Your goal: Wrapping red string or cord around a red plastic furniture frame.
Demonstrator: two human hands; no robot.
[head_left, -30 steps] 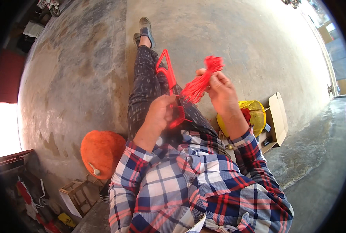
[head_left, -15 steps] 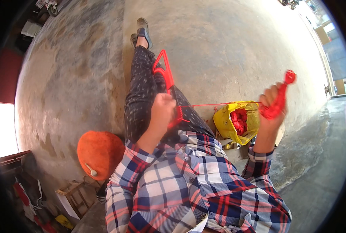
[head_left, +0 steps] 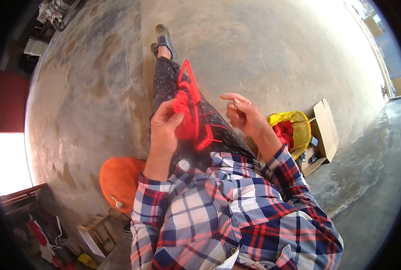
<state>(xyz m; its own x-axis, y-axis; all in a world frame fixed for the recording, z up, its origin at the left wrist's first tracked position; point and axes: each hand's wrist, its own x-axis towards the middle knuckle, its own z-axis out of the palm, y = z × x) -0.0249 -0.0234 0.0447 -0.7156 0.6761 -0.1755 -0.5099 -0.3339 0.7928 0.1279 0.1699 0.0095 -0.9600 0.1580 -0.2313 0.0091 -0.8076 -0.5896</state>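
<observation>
A red clothes hanger (head_left: 192,92) lies lengthwise over my lap, with red cord wound in close turns at its near end and a loose tail there. Between the thumb and fingers of my left hand (head_left: 165,126) is a bundle of red cord (head_left: 184,112), blurred by motion, which hides part of the hanger. My right hand (head_left: 245,112) is raised to the right of the hanger, index finger stretched out, the other fingers loosely bent. A faint red strand shows between the hanger and this hand; whether the fingers touch it is unclear.
At my right stands a yellow bag (head_left: 304,128) with red cord (head_left: 284,133) inside, beside an open cardboard box (head_left: 327,128) holding small dark items. An orange rounded thing (head_left: 121,182) sits at my left, near a wooden frame (head_left: 102,236). A motorbike (head_left: 52,15) shows far left.
The cord bundle has passed from my right hand to my left. My right hand has come inward toward the hanger, and the taut strand is gone. More of the cardboard box shows.
</observation>
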